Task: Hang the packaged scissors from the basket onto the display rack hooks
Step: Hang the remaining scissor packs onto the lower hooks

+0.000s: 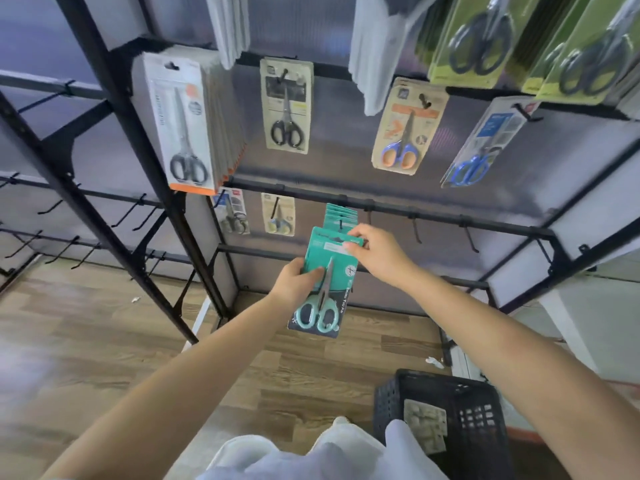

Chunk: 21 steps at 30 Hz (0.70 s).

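A teal card with mint-handled scissors is held up in front of the lower rail of the black display rack. My left hand grips the pack's left edge at mid height. My right hand pinches its top right corner near the hang hole. Just behind the pack, several matching teal packs hang on a hook. The black basket stands on the floor at lower right, with a pale pack lying inside it.
Other scissor packs hang on the upper rows: a thick white stack, a black-handled pack, an orange-blue one, a blue one. Bare hooks stick out to the right on the lower rail. More bare hooks line the rack on the left.
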Available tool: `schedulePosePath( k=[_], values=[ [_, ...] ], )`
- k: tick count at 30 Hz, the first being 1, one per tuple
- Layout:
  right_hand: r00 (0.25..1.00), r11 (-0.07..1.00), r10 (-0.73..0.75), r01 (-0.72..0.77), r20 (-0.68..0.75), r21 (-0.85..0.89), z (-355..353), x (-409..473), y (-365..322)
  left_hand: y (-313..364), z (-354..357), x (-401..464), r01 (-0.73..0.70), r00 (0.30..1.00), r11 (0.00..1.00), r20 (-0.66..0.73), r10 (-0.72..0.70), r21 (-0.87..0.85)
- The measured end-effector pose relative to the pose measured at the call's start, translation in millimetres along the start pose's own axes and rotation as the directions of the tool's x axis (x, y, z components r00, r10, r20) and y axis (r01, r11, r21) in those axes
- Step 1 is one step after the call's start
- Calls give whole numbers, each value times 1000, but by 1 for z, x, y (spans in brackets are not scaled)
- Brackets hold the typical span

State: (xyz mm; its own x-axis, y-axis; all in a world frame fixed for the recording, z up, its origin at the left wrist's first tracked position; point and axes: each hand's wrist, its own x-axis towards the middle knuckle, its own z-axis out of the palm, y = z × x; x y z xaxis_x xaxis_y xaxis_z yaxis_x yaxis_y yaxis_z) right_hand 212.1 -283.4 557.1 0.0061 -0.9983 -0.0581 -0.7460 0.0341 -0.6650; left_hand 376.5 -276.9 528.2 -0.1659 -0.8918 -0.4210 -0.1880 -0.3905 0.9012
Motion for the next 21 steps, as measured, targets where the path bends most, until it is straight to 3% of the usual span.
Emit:
schedulePosePath(
  k=[9, 16, 21],
  values=[
    [994, 996, 92, -93, -64, -8, 27, -13, -22, -42, -44, 1, 54, 999, 998, 1, -54, 38],
    [988, 986, 142, -147, -54, -85, 39, 10, 5, -57, -25, 34, 122, 993, 991, -5, -122, 54],
    [989, 979, 147, -150, -35, -136, 40, 48, 37, -63, -7, 76, 122, 989, 987, -98, -111, 108]
  ],
)
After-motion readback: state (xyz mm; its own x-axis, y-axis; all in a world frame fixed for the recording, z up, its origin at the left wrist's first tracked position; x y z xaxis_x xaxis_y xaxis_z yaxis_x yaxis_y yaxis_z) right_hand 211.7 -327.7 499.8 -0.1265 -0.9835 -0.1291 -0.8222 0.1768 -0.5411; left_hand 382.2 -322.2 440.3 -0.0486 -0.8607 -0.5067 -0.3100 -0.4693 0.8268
